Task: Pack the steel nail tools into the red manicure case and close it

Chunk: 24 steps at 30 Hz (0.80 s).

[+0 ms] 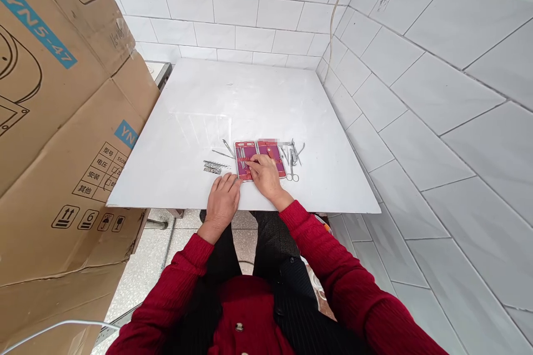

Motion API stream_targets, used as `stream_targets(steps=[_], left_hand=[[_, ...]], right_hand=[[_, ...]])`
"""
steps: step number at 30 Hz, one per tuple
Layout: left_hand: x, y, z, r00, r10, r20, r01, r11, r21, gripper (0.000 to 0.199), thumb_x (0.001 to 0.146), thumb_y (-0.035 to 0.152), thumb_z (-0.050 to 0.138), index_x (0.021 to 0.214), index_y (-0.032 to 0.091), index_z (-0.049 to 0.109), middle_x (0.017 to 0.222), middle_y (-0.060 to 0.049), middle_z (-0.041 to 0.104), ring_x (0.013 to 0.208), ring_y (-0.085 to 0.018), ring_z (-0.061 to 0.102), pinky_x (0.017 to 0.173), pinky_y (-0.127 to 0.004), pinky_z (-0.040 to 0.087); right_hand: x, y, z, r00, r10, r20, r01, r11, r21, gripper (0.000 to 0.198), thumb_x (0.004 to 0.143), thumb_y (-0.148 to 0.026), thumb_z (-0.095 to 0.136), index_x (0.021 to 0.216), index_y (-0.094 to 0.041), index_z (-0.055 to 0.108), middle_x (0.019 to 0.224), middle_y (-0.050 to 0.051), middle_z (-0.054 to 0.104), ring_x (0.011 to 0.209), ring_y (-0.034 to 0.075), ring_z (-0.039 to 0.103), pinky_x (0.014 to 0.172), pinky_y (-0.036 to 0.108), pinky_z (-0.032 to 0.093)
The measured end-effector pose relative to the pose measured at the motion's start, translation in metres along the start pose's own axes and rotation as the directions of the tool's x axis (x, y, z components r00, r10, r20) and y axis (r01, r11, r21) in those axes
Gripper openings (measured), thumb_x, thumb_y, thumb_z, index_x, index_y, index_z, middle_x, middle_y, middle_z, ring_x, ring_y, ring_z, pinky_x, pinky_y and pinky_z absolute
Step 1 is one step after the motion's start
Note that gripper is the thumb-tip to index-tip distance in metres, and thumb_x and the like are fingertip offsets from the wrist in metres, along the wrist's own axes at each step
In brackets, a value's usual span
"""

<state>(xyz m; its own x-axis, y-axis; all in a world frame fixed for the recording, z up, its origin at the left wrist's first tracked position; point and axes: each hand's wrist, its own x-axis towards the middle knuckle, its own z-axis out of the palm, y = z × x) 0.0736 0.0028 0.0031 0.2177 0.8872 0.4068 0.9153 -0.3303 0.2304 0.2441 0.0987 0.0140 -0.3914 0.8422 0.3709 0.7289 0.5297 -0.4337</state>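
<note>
Red and purple, the open tool case (264, 148) on the white table (200, 94) is being touched by the left hand (224, 198) and overlapped by the right hand (266, 178); any grip cannot be told.

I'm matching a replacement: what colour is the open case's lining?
The lining is purple, seen best in the head view.

A white table (270, 94) stands in a corner of white-tiled walls (453, 111), apparently in a storeroom or small workshop. Bulky cardboard packaging (54, 144), printed with specifications and handling symbols, towers alongside above speckled flooring (144, 247).
</note>
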Motion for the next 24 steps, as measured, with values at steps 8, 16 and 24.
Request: stream_targets(steps=[8, 16, 24], left_hand=[[-0.001, -0.001, -0.001, 1.000, 0.018, -0.015, -0.018, 1.000, 0.005, 0.037, 0.103, 0.015, 0.044, 0.132, 0.020, 0.067, 0.140, -0.011, 0.069, 0.138, -0.028, 0.057, 0.119, -0.050, 0.042], [-0.001, -0.002, 0.000, 0.999, 0.026, -0.028, -0.025, 0.999, 0.030, 0.038, 0.103, 0.016, 0.044, 0.133, 0.017, 0.067, 0.140, -0.012, 0.069, 0.136, -0.030, 0.059, 0.119, -0.050, 0.043], [-0.001, -0.002, 0.001, 0.999, 0.032, -0.028, -0.031, 0.999, 0.016, 0.039, 0.102, 0.015, 0.045, 0.134, 0.017, 0.067, 0.140, -0.013, 0.068, 0.137, -0.029, 0.058, 0.119, -0.051, 0.042]], right_hand=[[0.002, -0.007, -0.008, 0.999, -0.042, 0.027, 0.044, 0.994, -0.101, 0.034, 0.103, -0.011, 0.050, 0.113, -0.020, 0.080, 0.115, 0.010, 0.071, 0.106, 0.024, 0.054, 0.096, 0.038, 0.037], [0.041, -0.043, -0.023, 0.972, -0.107, 0.211, 0.131, 0.986, -0.102, 0.026, 0.103, -0.016, 0.054, 0.107, -0.016, 0.080, 0.113, 0.011, 0.074, 0.108, 0.024, 0.061, 0.097, 0.037, 0.037], [0.077, -0.063, -0.015, 0.940, -0.031, 0.340, 0.117, 0.965, -0.235, 0.029, 0.103, -0.017, 0.051, 0.100, -0.013, 0.080, 0.106, 0.014, 0.076, 0.102, 0.025, 0.066, 0.091, 0.036, 0.040]])
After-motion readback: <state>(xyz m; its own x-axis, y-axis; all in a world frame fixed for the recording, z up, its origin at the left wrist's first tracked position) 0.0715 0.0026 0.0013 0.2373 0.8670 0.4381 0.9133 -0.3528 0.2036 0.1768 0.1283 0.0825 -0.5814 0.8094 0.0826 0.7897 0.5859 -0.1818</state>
